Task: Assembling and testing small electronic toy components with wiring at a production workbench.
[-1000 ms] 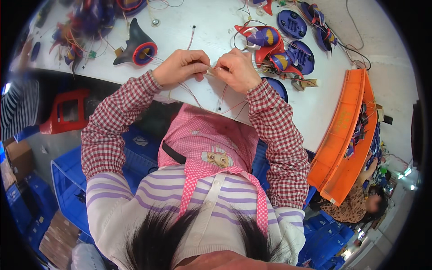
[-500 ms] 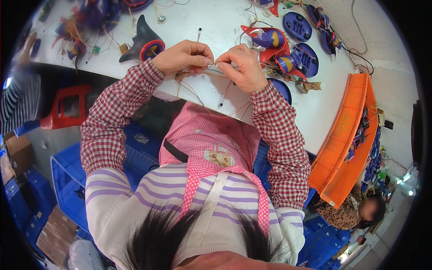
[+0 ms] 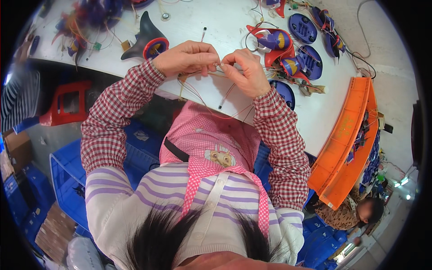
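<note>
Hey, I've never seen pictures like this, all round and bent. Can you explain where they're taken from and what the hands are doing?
Sure. There's no machine: these are a person's own bare hands, seen by a wide fisheye camera on their head, looking down. That lens bends straight edges. The left hand and right hand meet over a white table, fingertips pinching what look like thin wires; the ends are too small to make out. By the left hand lies a dark fin-shaped part. Beyond the right are red-and-purple parts and dark blue oval pieces. An orange bin stands at the right.
</note>
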